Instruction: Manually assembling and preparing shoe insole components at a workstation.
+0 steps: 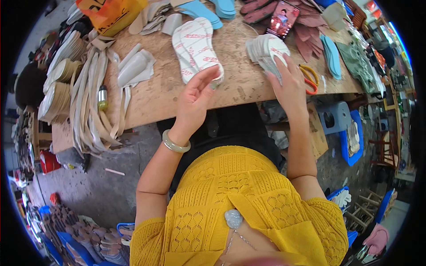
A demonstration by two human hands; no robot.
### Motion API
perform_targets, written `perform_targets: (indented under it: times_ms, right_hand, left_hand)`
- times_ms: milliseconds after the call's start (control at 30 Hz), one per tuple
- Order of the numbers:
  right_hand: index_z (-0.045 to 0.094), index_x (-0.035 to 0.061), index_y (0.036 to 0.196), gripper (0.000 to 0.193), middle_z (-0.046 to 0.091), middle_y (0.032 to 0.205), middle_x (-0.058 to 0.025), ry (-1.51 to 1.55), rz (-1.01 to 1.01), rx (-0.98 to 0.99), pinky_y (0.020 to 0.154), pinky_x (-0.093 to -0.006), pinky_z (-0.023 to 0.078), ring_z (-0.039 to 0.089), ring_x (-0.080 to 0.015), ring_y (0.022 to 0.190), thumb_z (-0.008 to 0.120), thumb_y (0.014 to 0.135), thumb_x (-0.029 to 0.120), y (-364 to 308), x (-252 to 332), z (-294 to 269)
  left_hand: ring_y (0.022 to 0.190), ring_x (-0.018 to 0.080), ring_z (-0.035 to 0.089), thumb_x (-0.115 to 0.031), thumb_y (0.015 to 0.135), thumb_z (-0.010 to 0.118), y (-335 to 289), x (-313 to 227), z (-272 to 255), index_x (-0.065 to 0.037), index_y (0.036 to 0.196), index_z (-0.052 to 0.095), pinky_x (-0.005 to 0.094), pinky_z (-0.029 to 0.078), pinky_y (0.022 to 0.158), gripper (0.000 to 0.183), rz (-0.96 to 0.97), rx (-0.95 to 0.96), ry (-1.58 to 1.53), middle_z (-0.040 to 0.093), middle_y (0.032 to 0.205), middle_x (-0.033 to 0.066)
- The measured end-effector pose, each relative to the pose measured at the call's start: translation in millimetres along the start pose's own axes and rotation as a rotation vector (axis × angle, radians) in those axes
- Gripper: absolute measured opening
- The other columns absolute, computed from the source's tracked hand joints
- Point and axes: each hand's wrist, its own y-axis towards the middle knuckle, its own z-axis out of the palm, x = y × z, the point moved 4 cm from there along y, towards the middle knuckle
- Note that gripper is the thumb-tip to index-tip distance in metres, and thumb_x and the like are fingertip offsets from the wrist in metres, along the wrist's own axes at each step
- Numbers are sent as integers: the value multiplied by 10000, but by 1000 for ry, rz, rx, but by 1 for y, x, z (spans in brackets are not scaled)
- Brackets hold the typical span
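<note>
A white insole-shaped sheet with red print lies on the wooden table in front of me. My left hand is at its near, narrower end, with fingers stretched out and the thumb apart. A jade-like bangle circles that wrist. To the right, a fanned stack of thin white pieces rests on the table. My right hand is over its near side, thumb and fingers on either side of a white piece at the edge. Scissors with orange and yellow handles lie just right of this hand.
Long beige strips hang over the table's left edge beside stacks of pale pieces. A small bottle lies on the strips. Blue insoles, a lit phone and dark red pieces occupy the far side. A grey-blue stool stands at right.
</note>
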Motion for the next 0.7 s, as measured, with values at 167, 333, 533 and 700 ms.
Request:
perform_targets:
  times_ms: [167, 333, 533, 700]
  right_hand:
    - [555, 25, 1221, 442, 524, 1272, -204, 378, -231, -3, 945, -426, 439, 527, -366, 1126, 677, 822, 172, 20, 87, 48]
    - [557, 42, 1198, 426, 535, 1198, -181, 195, -271, 25, 858, -435, 472, 529, -335, 1101, 654, 820, 210, 46, 117, 90]
    - [607, 29, 1116, 325, 557, 1054, -161, 163, -321, -15, 785, -419, 492, 562, -314, 986, 616, 839, 198, 47, 121, 104]
    - [619, 26, 1011, 211, 576, 976, -154, 95, -360, 98, 725, -408, 512, 585, -313, 914, 568, 836, 132, 55, 127, 103]
  left_hand:
    - [1153, 174, 533, 14, 913, 482, -21, -10, -65, -4, 1211, 559, 299, 413, 977, 308, 188, -306, 558, 575, 1238, 103]
    - [1017, 272, 591, -97, 864, 583, -12, -65, -150, -3, 1112, 599, 357, 467, 871, 265, 217, -607, 1153, 614, 1126, 152]
    - [979, 351, 580, -309, 838, 647, 6, -72, -215, -18, 1084, 625, 451, 462, 845, 382, -429, -586, 1595, 618, 1044, 169]
    - [955, 342, 576, -260, 790, 704, 12, -69, -217, -32, 980, 607, 442, 465, 817, 312, -230, -579, 1666, 600, 1004, 146]
